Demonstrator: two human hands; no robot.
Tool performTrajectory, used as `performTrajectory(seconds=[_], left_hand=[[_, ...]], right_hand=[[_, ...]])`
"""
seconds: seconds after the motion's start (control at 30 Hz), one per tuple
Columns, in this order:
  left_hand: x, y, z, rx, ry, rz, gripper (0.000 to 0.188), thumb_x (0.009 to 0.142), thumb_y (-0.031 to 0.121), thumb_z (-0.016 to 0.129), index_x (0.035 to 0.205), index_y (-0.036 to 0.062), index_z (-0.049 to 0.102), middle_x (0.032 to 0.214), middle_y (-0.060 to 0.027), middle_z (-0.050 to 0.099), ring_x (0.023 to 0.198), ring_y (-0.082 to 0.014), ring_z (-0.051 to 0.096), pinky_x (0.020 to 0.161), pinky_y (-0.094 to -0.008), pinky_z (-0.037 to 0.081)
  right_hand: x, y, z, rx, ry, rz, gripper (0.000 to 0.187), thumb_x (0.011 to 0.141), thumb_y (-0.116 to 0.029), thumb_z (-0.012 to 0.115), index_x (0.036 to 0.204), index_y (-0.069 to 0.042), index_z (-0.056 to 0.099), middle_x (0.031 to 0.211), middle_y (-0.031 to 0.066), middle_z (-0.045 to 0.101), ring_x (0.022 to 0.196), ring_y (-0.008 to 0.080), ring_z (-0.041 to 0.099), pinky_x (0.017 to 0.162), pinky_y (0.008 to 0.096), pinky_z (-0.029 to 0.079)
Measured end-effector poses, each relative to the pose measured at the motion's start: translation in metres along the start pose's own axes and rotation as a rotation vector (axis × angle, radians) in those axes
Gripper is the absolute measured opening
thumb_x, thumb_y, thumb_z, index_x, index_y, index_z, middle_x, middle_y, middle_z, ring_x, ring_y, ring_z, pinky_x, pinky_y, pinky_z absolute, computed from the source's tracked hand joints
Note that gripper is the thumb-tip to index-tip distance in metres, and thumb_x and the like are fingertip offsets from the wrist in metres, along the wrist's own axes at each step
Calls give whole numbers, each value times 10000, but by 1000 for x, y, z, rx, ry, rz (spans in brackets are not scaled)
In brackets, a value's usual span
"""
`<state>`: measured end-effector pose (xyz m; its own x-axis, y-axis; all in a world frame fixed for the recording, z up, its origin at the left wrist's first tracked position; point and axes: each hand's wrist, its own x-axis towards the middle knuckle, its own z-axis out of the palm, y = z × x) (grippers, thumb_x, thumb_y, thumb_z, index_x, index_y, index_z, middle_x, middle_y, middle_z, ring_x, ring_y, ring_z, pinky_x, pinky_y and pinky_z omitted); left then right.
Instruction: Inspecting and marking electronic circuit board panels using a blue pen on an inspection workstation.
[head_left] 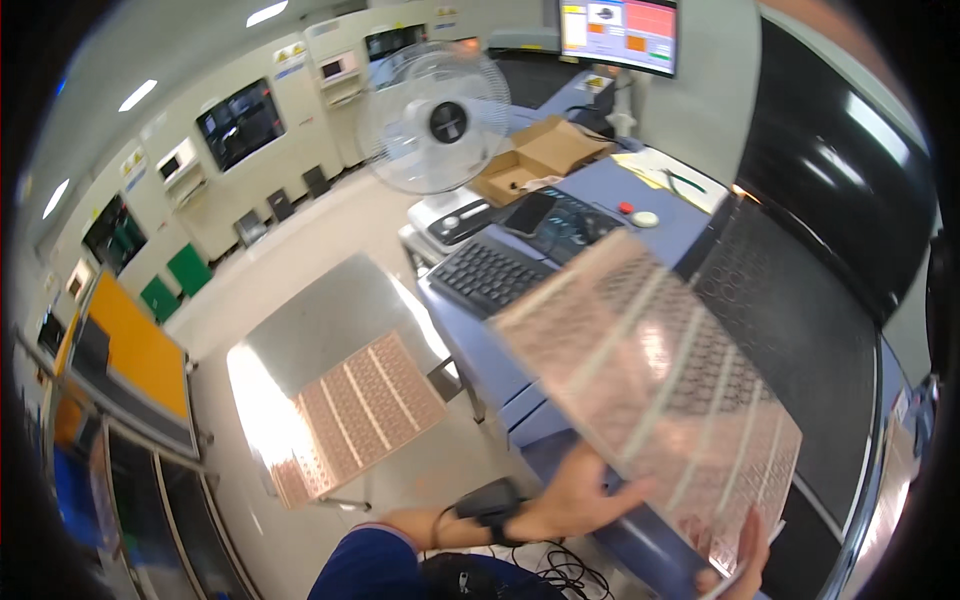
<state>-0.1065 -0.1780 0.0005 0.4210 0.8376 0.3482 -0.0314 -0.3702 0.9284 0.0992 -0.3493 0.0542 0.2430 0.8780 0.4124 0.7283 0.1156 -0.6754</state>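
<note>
Coppery panel [660,370] in 2 hands [578,500]

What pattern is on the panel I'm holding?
The copper-coloured panel has pale stripes, seen in the head view.

Copper panel [640,380] blocks my reach across desk [480,350]; fan [440,120] in the way past keyboard [485,275]. Free room: over steel table [335,295], far end, left; above black flat surface [800,290], right.

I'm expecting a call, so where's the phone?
Head view, just right of centre: the phone lies between the keyboard and the cardboard box, near the fan.
</note>
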Motion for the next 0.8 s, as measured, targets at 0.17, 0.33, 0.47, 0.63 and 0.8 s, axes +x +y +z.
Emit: performTrajectory(seconds=[0.17, 0.33, 0.47, 0.63, 0.8], left_hand=[[-28, -52, -66, 51, 60, -161, 219, 868, 130, 740, 983, -47, 683, 843, -91, 692, 751, -163, 614, 660, -360, 505], [-61, -130, -109, 183, 141, -129, 547, 907, 227, 646, 1335, -64, 473, 1220, -205, 617, 1093, -288, 580, 929, -445, 459], [-46, -128, -93, -74, 334, -115, 651, 962, 258, 563, 1499, -56, 371, 1446, -245, 500, 1273, -318, 537, 1058, -519, 460], [-22, -115, -62, -150, 285, -176, 626, 970, 257, 548, 1488, -55, 386, 1441, -244, 509, 1263, -323, 546, 1060, -523, 459], [-12, -112, -50, -179, 261, -202, 602, 978, 256, 533, 1477, -54, 401, 1435, -242, 518, 1253, -329, 554, 1062, -527, 457]], right_hand=[[-58, 101, -23, 493, 482, 360, 519, 1051, -426, 492, 1257, 36, 609, 923, 149, 700, 820, 203, 680, 755, 324, 534], [-28, 117, -14, 626, 513, 556, 226, 1023, -142, 628, 1167, 30, 661, 885, 75, 699, 730, 103, 608, 674, 262, 517], [-31, 109, -15, 305, 556, 535, 198, 975, -180, 694, 975, 13, 737, 767, 45, 709, 670, 87, 643, 588, 233, 496], [-27, 102, -13, 141, 462, 532, 192, 915, -186, 719, 924, 5, 705, 713, 69, 690, 612, 116, 648, 558, 263, 496], [-31, 101, -10, 161, 453, 511, 134, 887, -126, 698, 884, 8, 686, 696, 66, 677, 589, 113, 625, 526, 270, 470]])
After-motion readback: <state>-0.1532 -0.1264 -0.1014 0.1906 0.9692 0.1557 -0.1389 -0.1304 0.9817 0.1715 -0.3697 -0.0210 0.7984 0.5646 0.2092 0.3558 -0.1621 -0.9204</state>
